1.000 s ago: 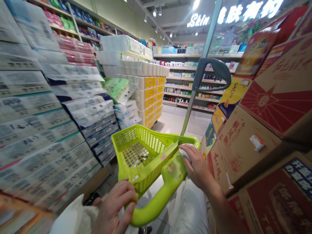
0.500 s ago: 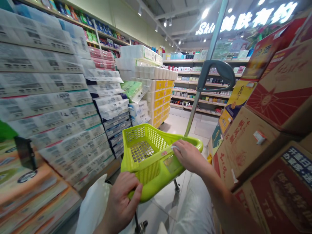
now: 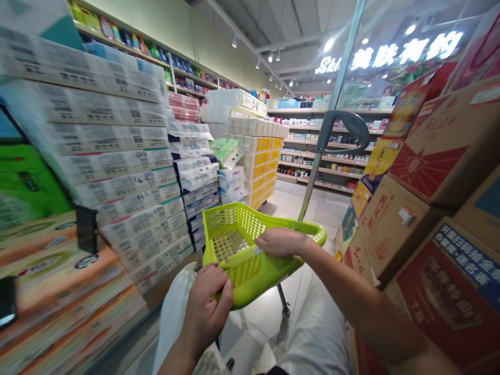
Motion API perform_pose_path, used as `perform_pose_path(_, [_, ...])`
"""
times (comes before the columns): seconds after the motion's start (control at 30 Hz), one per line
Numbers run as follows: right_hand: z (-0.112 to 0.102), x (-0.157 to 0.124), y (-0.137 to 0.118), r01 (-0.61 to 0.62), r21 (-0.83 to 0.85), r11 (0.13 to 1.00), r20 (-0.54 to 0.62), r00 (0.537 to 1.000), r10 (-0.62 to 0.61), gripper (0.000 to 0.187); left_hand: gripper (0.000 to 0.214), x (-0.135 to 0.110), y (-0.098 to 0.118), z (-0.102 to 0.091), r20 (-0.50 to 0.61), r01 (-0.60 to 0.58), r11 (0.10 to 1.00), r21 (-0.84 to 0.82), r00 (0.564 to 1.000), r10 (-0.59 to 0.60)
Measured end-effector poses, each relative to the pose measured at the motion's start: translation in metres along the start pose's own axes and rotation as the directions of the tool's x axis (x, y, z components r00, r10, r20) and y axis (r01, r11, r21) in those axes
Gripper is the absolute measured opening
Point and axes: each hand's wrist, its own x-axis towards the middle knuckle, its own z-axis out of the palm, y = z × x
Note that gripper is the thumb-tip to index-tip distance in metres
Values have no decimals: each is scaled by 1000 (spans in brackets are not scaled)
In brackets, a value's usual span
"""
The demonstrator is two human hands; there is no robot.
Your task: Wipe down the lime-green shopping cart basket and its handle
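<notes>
A lime-green shopping cart with a perforated basket stands right in front of me. The inside of its basket holds nothing that I can see. My left hand is wrapped round the left part of its near rim. Lying over the inner edge of the near side is my right hand, fingers bent together. A small white scrap shows under its fingertips; its kind cannot be made out. A metal pole with a grey looped handle rises from the cart's right side.
Tall stacks of wrapped tissue packs stand at left, beside orange packs with a dark phone-like slab upright on them. Cartons are piled close on the right. Shelves line the back beyond the tiled floor.
My right hand has slid left along the cart's near edge, the white scrap moving with it. My left hand keeps its hold. The view has shifted slightly, and more orange packs show at left.
</notes>
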Motion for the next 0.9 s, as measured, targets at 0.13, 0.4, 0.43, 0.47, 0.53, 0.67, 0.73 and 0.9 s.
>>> perform_pose_path(0.13, [-4,0,16,-40,-42,998,-14,999,39,30,34,-4,2,1,-63,0,1000,-21,998,-1])
perform_pose_path(0.4, [11,-25,-70,289,-25,957,-5,957,-290,38,32,-7,1,1,-75,-10,1000,-23,997,9])
perform_pose_path(0.43, [14,-30,-75,278,-31,960,-47,959,-280,36,33,-8,1,0,-69,-14,1000,-28,998,12])
perform_pose_path(0.47, [18,-35,-75,251,-30,967,-105,962,-253,34,33,-8,1,0,-67,-15,999,-31,998,13])
perform_pose_path(0.53, [25,-45,-67,226,-19,974,-234,946,-224,30,33,-8,1,-1,-63,-8,999,-32,998,6])
perform_pose_path(0.67, [44,-63,-47,334,21,942,-488,826,-282,19,34,-9,2,0,-61,21,999,-31,998,-23])
perform_pose_path(0.73, [58,-70,-45,382,36,923,-596,750,-287,17,34,-9,2,1,-62,26,999,-31,998,-28])
perform_pose_path(0.9, [91,-75,-34,322,19,947,-799,575,-179,24,34,-7,2,1,-81,-11,999,-44,997,8])
